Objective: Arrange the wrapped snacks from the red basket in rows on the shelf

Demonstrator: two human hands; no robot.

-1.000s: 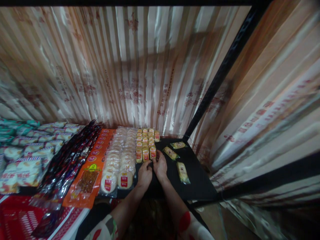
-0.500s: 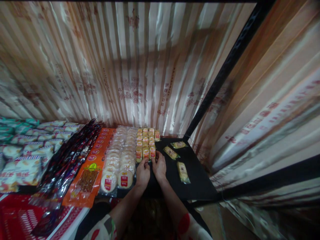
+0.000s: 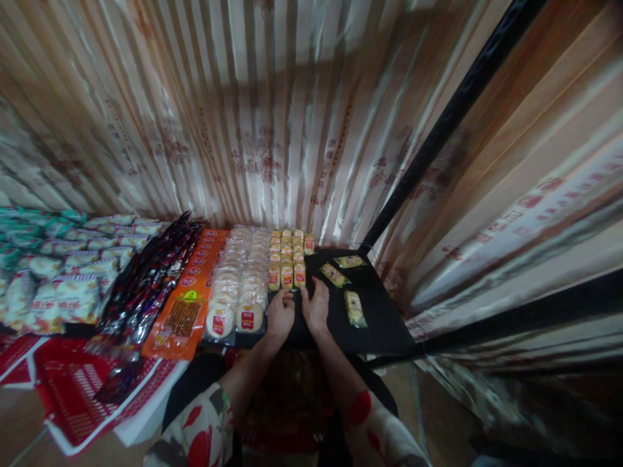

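Note:
Small yellow wrapped snack packets (image 3: 287,275) with red-and-white labels stand in close rows on a black shelf (image 3: 384,318). Just in front of the nearest row, my left hand (image 3: 281,316) has its fingers loosely bent, with nothing seen in them. My right hand (image 3: 316,307) is at the row's front right corner, fingers stretched forward and apart. A narrow gap separates the two hands. Whether the fingertips touch the packets cannot be made out. To the right lie three loose yellow-green packets, the closest being a wrapped bar (image 3: 355,309).
Left of the yellow rows are clear-wrapped round crackers (image 3: 250,316), an orange bag of sticks (image 3: 180,318), dark shiny packs (image 3: 141,279) and white packs (image 3: 65,295). A red basket (image 3: 73,395) stands below. A black post (image 3: 428,149) and pale curtain (image 3: 272,117) bound the shelf.
The view has tipped downward, showing more of the basket and floor. My hands have drawn slightly back from the front yellow packets. The packets keep their arrangement.

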